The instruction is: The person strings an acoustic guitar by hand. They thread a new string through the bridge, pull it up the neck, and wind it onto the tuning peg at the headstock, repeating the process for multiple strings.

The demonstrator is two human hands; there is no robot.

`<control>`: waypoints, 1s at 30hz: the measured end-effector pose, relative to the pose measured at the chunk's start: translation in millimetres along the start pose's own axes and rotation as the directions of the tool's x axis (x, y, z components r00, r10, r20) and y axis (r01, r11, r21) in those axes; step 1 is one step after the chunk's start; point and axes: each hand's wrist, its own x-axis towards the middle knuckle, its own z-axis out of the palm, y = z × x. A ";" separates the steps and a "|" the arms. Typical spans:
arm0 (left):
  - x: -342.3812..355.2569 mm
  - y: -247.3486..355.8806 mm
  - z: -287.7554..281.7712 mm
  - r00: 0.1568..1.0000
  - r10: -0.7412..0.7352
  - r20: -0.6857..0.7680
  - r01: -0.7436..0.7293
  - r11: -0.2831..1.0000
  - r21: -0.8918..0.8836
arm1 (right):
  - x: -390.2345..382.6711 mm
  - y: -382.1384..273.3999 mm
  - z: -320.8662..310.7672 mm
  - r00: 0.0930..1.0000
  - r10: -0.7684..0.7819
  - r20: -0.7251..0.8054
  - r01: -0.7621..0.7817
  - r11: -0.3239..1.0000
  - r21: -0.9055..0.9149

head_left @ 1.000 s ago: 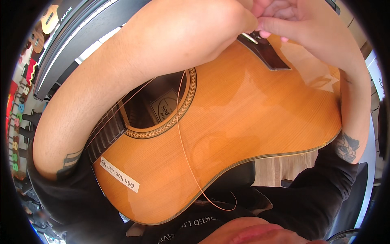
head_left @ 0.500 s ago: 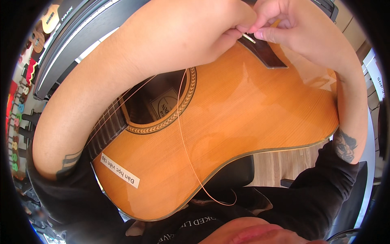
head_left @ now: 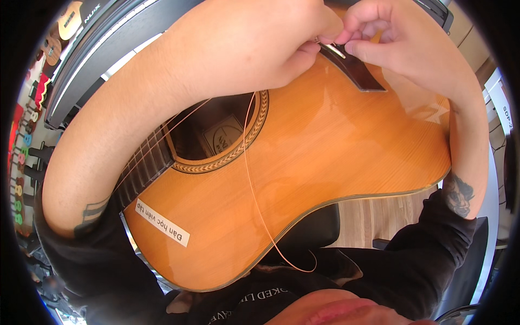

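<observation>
An orange-topped acoustic guitar (head_left: 346, 151) lies across me, with its sound hole (head_left: 200, 135) partly under my left forearm. My left hand (head_left: 300, 32) is closed at the dark bridge (head_left: 360, 78), fingertips pinched near the pale saddle (head_left: 333, 50). My right hand (head_left: 384, 38) meets it there, thumb and index curled inward; what both pinch is hidden or too small to make out. A loose copper-coloured string (head_left: 250, 184) runs from under my left wrist over the body and loops below its lower edge. More strings cross the fretboard (head_left: 138, 173) at left.
A black keyboard instrument (head_left: 92, 43) stands behind the guitar. Small colourful ukuleles (head_left: 27, 141) line the far left. A black seat (head_left: 314, 227) and wooden floor (head_left: 379, 216) show below the guitar, and a white box (head_left: 501, 103) is at far right.
My right hand's fingers have drawn in toward my left fingertips at the bridge. The guitar's lower edge has shifted slightly upward, and the dangling string's loop has risen with it.
</observation>
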 end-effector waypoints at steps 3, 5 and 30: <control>11.3 3.0 -2.5 1.000 0.028 -0.011 -0.028 0.999 -0.017 | -10.4 3.6 -15.1 1.000 0.019 0.015 -0.019 1.000 -0.003; -2.2 8.5 -7.7 0.999 -0.040 0.035 0.039 0.999 0.025 | 1.6 22.2 -6.8 0.997 -0.041 0.070 0.030 0.989 0.144; -1.3 88.1 -76.9 0.670 -0.575 0.470 0.686 0.721 -0.098 | -31.3 -69.0 -17.1 0.987 0.162 -0.005 -0.151 0.909 -0.388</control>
